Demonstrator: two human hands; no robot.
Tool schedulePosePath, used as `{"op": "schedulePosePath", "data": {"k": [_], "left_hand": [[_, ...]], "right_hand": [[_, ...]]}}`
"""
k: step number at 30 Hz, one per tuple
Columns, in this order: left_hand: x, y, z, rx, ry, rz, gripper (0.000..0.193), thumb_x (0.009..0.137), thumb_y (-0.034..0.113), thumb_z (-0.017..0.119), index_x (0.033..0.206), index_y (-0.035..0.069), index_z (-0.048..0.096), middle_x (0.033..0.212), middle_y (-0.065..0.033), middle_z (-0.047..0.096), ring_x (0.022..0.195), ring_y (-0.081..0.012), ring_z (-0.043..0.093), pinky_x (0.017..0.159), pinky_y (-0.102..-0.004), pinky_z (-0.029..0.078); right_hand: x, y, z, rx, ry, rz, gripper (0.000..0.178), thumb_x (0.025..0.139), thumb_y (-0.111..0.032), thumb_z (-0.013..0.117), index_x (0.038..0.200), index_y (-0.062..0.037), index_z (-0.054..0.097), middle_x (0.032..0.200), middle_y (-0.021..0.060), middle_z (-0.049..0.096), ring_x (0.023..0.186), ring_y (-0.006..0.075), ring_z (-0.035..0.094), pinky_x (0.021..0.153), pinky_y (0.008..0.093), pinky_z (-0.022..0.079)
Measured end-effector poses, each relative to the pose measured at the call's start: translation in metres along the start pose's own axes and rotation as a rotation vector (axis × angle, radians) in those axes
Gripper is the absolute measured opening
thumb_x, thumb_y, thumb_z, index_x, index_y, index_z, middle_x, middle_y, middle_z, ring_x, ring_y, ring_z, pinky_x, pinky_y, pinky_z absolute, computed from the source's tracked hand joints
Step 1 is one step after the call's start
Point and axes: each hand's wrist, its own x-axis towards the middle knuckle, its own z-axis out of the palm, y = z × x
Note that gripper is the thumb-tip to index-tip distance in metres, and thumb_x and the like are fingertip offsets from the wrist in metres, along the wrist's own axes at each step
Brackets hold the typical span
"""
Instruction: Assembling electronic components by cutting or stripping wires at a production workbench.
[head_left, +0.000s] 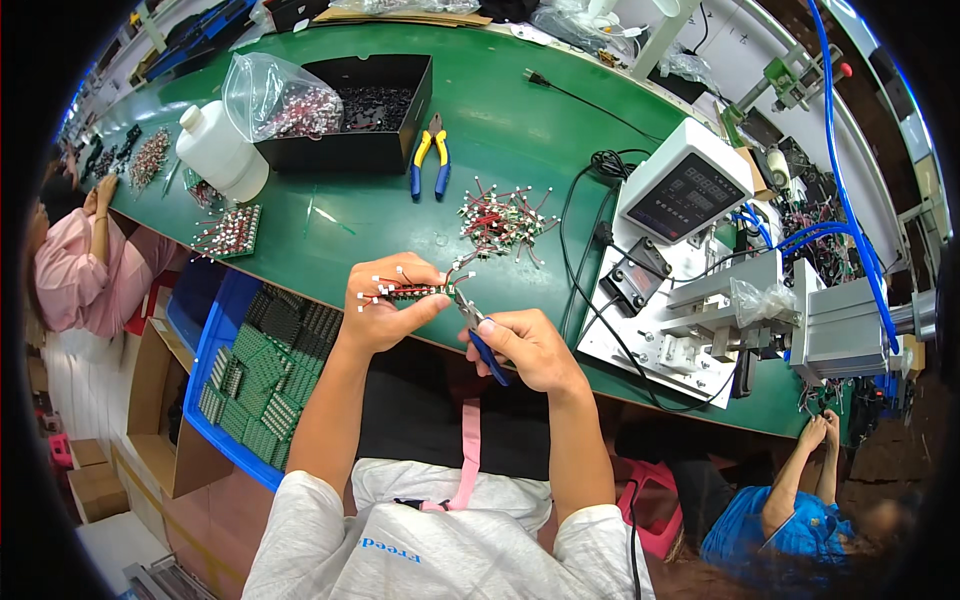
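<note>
The left hand [376, 325] holds a narrow green circuit-board strip with red and black wires tipped in white connectors [424, 291], just above the front edge of the green-topped bench [340, 238]; its thumb and index finger are clamped on the strip. The right hand's [532, 350] fingers are wrapped around a metal-nosed cutting tool with blue handles [488, 356], its nose at the strip's right end; whether the jaws have closed on anything, I cannot tell.

The wires there fan out right beside the nose, so a careless squeeze could nick or sever one. The left thumb is near too (a small slip would pinch it). Twisting rather than squeezing squarely could crack the board or strain the wire joints. With the work so close to the front edge, a piece coming loose could drop off the bench, perhaps toward the blue plastic bin of green circuit panels [207, 412] below. The loose heap of small wired boards [505, 224], farther in from that edge, looks tangled; tugging one out could pull on its neighbours' wires.
</note>
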Motion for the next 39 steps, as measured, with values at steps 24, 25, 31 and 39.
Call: {"op": "schedulePosePath", "data": {"k": [24,25,31,39], "left_hand": [[0.003,0.009,-0.005,0.062,-0.011,0.030,0.021,0.062,-0.010,0.075,0.079,0.001,0.068,0.080,-0.0109,0.070,0.071,-0.0188,0.058,0.064,-0.0269,0.047],[0.003,0.009,-0.004,0.057,-0.006,0.041,0.021,0.062,-0.010,0.075,0.078,0.001,0.068,0.080,-0.0110,0.070,0.071,-0.0188,0.058,0.064,-0.0265,0.047],[0.004,0.007,-0.003,0.049,0.012,0.073,0.020,0.063,-0.010,0.075,0.079,0.000,0.068,0.080,-0.0112,0.069,0.070,-0.0188,0.058,0.064,-0.0267,0.047],[0.000,-0.004,-0.002,-0.121,0.038,0.047,0.019,0.066,-0.007,0.076,0.081,0.001,0.068,0.081,-0.0123,0.069,0.073,-0.0204,0.057,0.066,-0.0287,0.047]], "right_hand": [[-0.002,-0.018,0.008,-0.438,0.123,-0.045,0.032,0.091,-0.023,0.055,0.080,0.0040,0.066,0.064,0.0048,0.062,0.054,0.0121,0.053,0.051,0.0223,0.039],[-0.002,-0.016,0.008,-0.409,0.115,-0.046,0.031,0.091,-0.023,0.055,0.081,0.0041,0.066,0.064,0.0049,0.062,0.054,0.0121,0.053,0.052,0.0222,0.039],[0.001,-0.008,0.005,-0.291,0.079,-0.038,0.030,0.092,-0.022,0.054,0.085,0.0051,0.067,0.068,0.0062,0.063,0.056,0.0126,0.054,0.053,0.0218,0.040],[0.005,0.000,0.005,-0.060,-0.001,-0.015,0.032,0.094,-0.022,0.052,0.094,0.0070,0.065,0.074,0.0100,0.063,0.058,0.0148,0.057,0.055,0.0215,0.042]]}}
